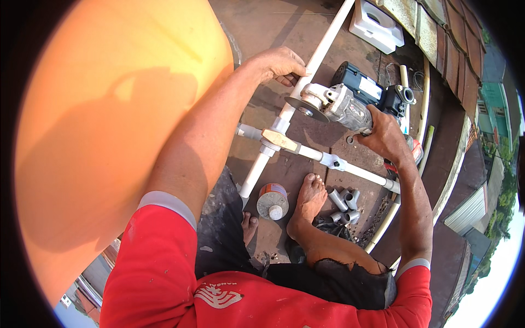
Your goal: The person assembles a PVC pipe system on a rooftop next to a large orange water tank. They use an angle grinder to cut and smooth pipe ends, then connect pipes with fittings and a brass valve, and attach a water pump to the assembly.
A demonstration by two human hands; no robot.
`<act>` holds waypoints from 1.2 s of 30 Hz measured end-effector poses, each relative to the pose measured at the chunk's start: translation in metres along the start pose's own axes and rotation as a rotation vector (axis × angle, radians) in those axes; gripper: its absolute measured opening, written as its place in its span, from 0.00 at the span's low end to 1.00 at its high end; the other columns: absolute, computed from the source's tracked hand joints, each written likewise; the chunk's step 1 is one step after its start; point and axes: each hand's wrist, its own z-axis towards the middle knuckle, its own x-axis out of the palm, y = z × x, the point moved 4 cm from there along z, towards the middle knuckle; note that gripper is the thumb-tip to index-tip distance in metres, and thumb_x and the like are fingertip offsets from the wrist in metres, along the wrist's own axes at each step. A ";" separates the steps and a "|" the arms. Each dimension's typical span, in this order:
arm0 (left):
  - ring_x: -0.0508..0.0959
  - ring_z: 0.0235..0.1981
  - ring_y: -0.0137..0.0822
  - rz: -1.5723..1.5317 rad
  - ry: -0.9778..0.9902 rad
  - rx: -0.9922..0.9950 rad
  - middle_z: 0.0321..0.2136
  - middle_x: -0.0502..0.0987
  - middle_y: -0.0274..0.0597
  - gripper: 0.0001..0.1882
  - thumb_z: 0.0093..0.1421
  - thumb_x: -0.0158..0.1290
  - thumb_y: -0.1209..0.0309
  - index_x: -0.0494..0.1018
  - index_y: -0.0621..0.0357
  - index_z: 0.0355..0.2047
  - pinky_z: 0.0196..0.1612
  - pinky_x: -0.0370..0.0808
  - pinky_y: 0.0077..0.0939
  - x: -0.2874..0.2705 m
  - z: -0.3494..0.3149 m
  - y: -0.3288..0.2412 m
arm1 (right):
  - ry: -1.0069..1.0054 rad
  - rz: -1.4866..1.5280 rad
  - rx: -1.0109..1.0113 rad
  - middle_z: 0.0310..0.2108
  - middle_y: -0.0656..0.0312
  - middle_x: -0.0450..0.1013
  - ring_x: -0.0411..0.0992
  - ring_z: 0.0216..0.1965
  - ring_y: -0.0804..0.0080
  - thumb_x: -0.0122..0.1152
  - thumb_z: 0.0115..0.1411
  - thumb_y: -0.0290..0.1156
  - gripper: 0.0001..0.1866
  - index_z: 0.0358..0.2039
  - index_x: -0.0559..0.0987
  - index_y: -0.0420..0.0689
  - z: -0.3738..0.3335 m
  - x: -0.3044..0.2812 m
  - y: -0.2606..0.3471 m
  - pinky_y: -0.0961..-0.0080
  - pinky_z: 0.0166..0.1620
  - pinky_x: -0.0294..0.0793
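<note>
My right hand [384, 133] is wrapped round the body of a grey angle grinder [347, 112]. The grinder's thin disc [301, 107] lies over the long white pipe [322, 49]; whether its edge touches the pipe I cannot tell. Higher up the same pipe, my left hand [283, 66] grips it with bent fingers. Below the disc the pipe meets a grey fitting, beside a yellowish block-shaped piece [280, 140]. From there a crossing pipe [363, 173] runs right through a valve-like fitting [332, 162]. Another white pipe length [252, 177] points down toward my legs.
A huge orange tank [126, 109] fills the left. Between my bare feet stands a round can [272, 202] with a white cap. Several grey pipe fittings [344, 205] lie by my right foot. A dark water pump [358, 82] and white foam box [377, 24] sit beyond, near the roof tiles [454, 49].
</note>
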 end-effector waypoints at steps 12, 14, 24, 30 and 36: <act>0.86 0.49 0.31 0.129 0.010 -0.024 0.45 0.90 0.36 0.17 0.69 0.67 0.57 0.88 0.51 0.53 0.54 0.76 0.35 -0.010 0.000 -0.001 | 0.001 -0.046 0.032 0.43 0.41 0.87 0.88 0.44 0.48 0.80 0.52 0.32 0.30 0.54 0.81 0.36 -0.001 0.003 0.007 0.55 0.53 0.86; 0.86 0.49 0.31 0.136 0.017 -0.017 0.45 0.90 0.36 0.17 0.69 0.67 0.57 0.88 0.50 0.53 0.54 0.76 0.35 -0.011 0.001 -0.001 | -0.029 -0.035 0.005 0.41 0.41 0.86 0.88 0.43 0.47 0.79 0.52 0.32 0.29 0.53 0.81 0.36 -0.001 0.006 0.007 0.54 0.52 0.86; 0.86 0.48 0.29 0.130 0.015 -0.028 0.44 0.90 0.34 0.16 0.70 0.66 0.57 0.88 0.49 0.53 0.53 0.74 0.34 -0.012 0.003 0.001 | 0.020 -0.093 0.035 0.42 0.43 0.87 0.88 0.42 0.51 0.80 0.52 0.31 0.28 0.53 0.82 0.37 0.003 0.004 0.005 0.57 0.53 0.86; 0.86 0.47 0.28 0.130 0.016 -0.031 0.44 0.90 0.33 0.16 0.70 0.66 0.57 0.88 0.48 0.52 0.52 0.74 0.33 -0.012 0.005 0.002 | 0.051 -0.071 0.056 0.44 0.43 0.87 0.88 0.44 0.52 0.81 0.51 0.32 0.29 0.53 0.82 0.37 0.001 -0.001 0.004 0.55 0.54 0.86; 0.85 0.44 0.26 0.150 0.018 -0.021 0.39 0.90 0.31 0.13 0.68 0.68 0.56 0.90 0.47 0.47 0.49 0.73 0.30 -0.009 0.001 -0.003 | -0.090 0.072 0.045 0.41 0.44 0.87 0.88 0.43 0.52 0.81 0.51 0.32 0.27 0.51 0.82 0.38 -0.025 -0.035 -0.001 0.55 0.52 0.85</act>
